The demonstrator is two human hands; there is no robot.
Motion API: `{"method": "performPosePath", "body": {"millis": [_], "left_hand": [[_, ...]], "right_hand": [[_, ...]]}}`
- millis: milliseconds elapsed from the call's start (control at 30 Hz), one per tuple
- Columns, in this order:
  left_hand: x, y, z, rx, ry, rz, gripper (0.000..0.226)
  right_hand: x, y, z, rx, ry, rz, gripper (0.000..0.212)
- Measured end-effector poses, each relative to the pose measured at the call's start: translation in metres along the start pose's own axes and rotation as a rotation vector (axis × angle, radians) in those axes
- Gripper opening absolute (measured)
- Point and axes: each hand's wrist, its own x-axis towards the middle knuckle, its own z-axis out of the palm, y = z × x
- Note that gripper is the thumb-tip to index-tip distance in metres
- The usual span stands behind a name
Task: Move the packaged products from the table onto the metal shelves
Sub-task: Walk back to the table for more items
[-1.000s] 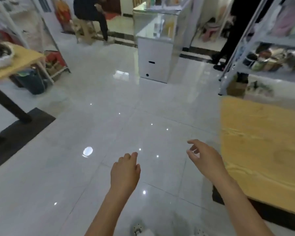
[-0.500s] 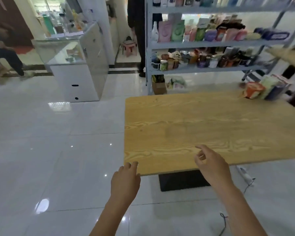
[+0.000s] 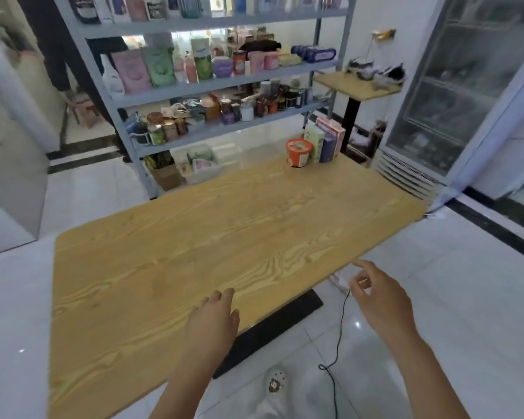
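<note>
I see the long light-wood counter (image 3: 194,237) filling mid-frame, with the grey metal shelves (image 3: 212,83) behind it at upper centre. The orange round tub (image 3: 298,152) and the upright cartons (image 3: 324,140) stand together at its far right corner. My left hand (image 3: 212,325) and right hand (image 3: 381,300) hang by the near edge, fingers loose and empty.

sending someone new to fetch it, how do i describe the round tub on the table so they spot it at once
Go to the big wooden table in front of the grey metal shelves and look at its far right corner. The tub is the only round package there, orange-red, standing left of the upright boxes.
</note>
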Motion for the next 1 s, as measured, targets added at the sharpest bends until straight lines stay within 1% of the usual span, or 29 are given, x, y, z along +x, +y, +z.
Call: {"method": "performPosePath", "body": {"millis": [100, 233, 400, 533, 667, 800, 900, 1000], "left_hand": [[0.054, 0.026, 0.009, -0.018, -0.016, 0.014, 0.044], [0.140, 0.058, 0.016, -0.050, -0.046, -0.003, 0.045], [0.232, 0.110, 0.002, -0.052, -0.077, 0.043, 0.044], [0.291, 0.140, -0.004, -0.006, -0.090, 0.067, 0.043], [0.356, 0.163, 0.007, 0.032, -0.119, 0.003, 0.043], [0.429, 0.193, 0.027, 0.059, -0.152, -0.074, 0.043], [0.496, 0.209, 0.039, 0.061, -0.140, -0.111, 0.053], [0.564, 0.220, 0.044, 0.061, -0.097, -0.129, 0.063]], "right_hand": [[0.054, 0.019, -0.007, -0.004, 0.011, 0.027, 0.037], [0.138, 0.027, -0.017, -0.019, 0.030, 0.008, 0.037], [0.223, 0.037, -0.040, -0.006, 0.062, 0.016, 0.037], [0.282, 0.053, -0.041, 0.003, 0.071, 0.031, 0.036], [0.358, 0.066, -0.029, 0.006, 0.045, -0.007, 0.037], [0.457, 0.076, -0.007, -0.028, 0.016, -0.068, 0.037], [0.532, 0.078, 0.010, -0.033, -0.016, -0.110, 0.039], [0.598, 0.071, 0.024, -0.038, -0.014, -0.168, 0.035]]}}
